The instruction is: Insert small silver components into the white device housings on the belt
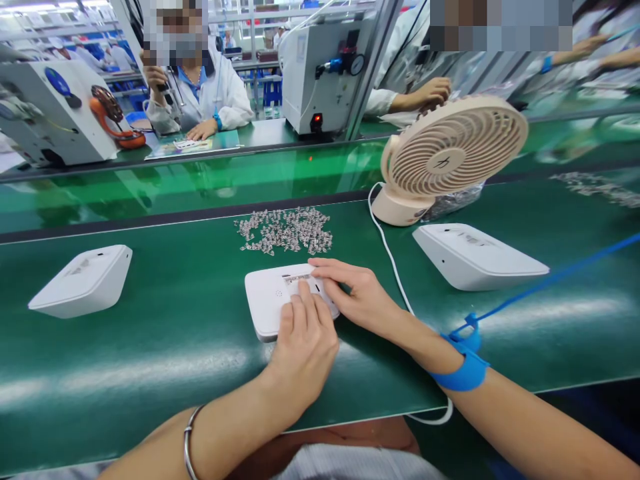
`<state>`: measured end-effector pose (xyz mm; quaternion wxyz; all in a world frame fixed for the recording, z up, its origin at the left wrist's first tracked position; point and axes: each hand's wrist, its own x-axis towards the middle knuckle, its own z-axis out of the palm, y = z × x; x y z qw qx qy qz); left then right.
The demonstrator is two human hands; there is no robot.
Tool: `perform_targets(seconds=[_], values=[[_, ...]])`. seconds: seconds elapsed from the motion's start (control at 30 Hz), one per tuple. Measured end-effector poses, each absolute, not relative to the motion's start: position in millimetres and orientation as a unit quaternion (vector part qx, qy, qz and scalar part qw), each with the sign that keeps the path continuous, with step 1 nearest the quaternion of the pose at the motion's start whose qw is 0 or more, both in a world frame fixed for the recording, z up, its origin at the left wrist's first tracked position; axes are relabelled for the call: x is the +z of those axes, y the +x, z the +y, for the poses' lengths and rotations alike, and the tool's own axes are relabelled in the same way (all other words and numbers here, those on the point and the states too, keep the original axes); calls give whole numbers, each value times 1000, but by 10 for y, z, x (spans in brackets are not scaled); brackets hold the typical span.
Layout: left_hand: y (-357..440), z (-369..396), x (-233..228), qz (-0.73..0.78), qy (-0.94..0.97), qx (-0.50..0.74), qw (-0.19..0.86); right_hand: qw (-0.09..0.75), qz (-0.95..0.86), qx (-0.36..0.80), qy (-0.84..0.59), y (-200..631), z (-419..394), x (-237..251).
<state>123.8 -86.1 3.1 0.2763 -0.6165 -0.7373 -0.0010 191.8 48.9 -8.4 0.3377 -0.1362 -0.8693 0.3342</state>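
Note:
A white plastic device (264,300) with rounded corners lies on the green work surface in front of me, its labelled face up. My left hand (307,340) rests on top of it, fingers stretched forward and their tips pressed on the printed label (296,278); its thumb is hidden. At the right end of the same device, my right hand (363,293) holds the far right corner, index finger along the far edge and thumb on the face. Just beyond the device is a pile of small clear pieces (290,230), too small to name.
Similar white devices stand at left (83,280) and right (483,257). A beige fan (450,160) with a white cable (393,260) is at back right. A blue cord (560,277) runs from my right wristband (465,367). Co-workers sit beyond the green barrier (200,183).

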Motion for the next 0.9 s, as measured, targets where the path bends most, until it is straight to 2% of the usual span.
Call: perform_targets(seconds=[0.3, 0.53, 0.9], values=[[1275, -879, 25, -737, -610, 9, 290, 360, -869, 324, -103, 1835, 472, -47], [1291, -886, 40, -738, -604, 26, 301, 311, -892, 302, -133, 1723, 480, 0], [1271, -886, 38, -735, -602, 17, 312, 278, -938, 166, -121, 1733, 430, 0]])
